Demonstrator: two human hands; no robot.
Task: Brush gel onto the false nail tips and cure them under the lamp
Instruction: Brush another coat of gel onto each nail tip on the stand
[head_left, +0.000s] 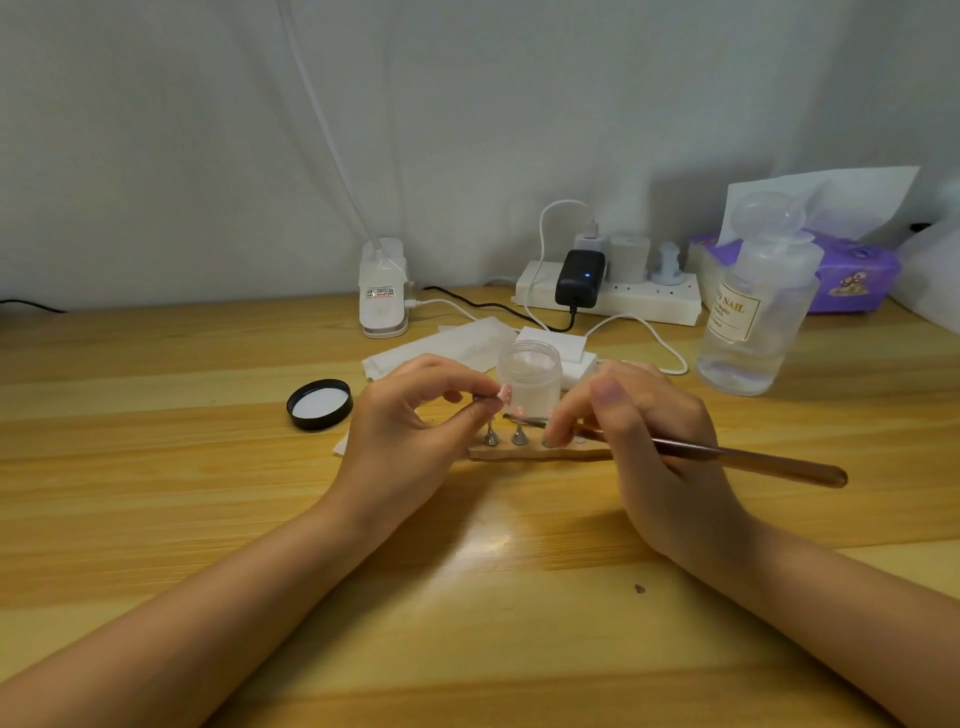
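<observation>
My left hand (410, 415) pinches a small metal stand topped with a pale pink false nail tip (505, 392), lifted just above a wooden holder strip (514, 453). Two more metal stands (505, 435) stay upright on that strip. My right hand (639, 421) grips a copper-coloured brush (753, 460), its bristle end pointing left just below the pink tip. An open frosted gel jar (530, 376) stands right behind the hands. A small white lamp (558, 347) sits behind the jar, mostly hidden.
The jar's black lid (319, 404) lies upside down at the left. A clear bottle labelled NAIL (753, 312) stands at the right. A power strip with chargers (608, 291), a purple tissue pack (852, 275), a white clip lamp base (383, 291) and white wipes (441, 348) line the back.
</observation>
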